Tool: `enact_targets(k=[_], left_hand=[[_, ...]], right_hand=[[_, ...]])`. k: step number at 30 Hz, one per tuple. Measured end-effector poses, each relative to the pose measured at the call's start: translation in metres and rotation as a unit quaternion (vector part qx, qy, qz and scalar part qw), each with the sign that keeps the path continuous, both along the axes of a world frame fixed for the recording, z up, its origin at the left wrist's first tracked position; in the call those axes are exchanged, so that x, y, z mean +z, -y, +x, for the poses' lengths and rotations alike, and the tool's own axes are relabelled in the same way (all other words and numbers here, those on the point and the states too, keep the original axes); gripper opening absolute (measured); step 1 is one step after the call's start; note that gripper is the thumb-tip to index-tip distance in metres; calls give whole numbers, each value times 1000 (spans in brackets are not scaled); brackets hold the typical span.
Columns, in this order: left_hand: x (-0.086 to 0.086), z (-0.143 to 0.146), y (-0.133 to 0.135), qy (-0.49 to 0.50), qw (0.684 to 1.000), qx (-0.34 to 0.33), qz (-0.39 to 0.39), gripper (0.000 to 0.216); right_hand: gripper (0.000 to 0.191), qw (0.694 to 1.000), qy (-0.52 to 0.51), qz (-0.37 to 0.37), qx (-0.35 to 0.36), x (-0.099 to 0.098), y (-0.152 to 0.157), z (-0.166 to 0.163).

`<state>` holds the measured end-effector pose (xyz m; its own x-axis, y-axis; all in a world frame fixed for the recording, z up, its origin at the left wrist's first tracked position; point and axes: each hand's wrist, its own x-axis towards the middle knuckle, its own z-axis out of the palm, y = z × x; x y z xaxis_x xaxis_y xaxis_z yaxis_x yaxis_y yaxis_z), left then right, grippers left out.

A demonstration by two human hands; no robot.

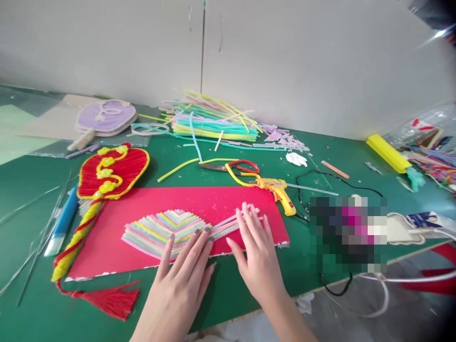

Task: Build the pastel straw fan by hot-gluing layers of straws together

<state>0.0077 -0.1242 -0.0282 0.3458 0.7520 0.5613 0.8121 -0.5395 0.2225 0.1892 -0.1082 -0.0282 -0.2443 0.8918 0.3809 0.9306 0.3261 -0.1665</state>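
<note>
On a red sheet (199, 199) lies a leaf-shaped piece of pastel pipe cleaners (160, 232), striped in pink, yellow, green and lilac. My left hand (187, 270) rests flat with fingers stretched over its lower right edge. From the tip, a few pale strips (226, 226) run rightward under my right hand (256, 256), whose fingers lie spread on their far ends. Neither hand grips anything. Behind the sheet are scissors (245, 166) with red and yellow handles. A yellow glue gun (281, 192) with a glue stick in its back touches the sheet's far right corner.
A red fan (114, 175) with yellow trim and a red tassel (110, 299) lies left; a purple fan (106, 115) sits behind. Bundled pipe cleaners (217, 126) are piled by the wall. A blue cutter (64, 221), black cord (342, 176) and pixelated object (345, 232) flank the sheet.
</note>
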Motion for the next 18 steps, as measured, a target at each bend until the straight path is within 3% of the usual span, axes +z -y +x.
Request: enact_targets(k=[5,10,18], left_hand=[[0,0,0,2,1000,-2,2,32],[-1,0,0,-1,1000,-6,-7,33],[-3,0,1,3,1000,-7,-8,34]], right_hand=[[39,992,-89,83,-15,1,1,3],[22,994,-91,57,-31,2,-1,0],[24,996,-76,48,-22,1,-1,-2]])
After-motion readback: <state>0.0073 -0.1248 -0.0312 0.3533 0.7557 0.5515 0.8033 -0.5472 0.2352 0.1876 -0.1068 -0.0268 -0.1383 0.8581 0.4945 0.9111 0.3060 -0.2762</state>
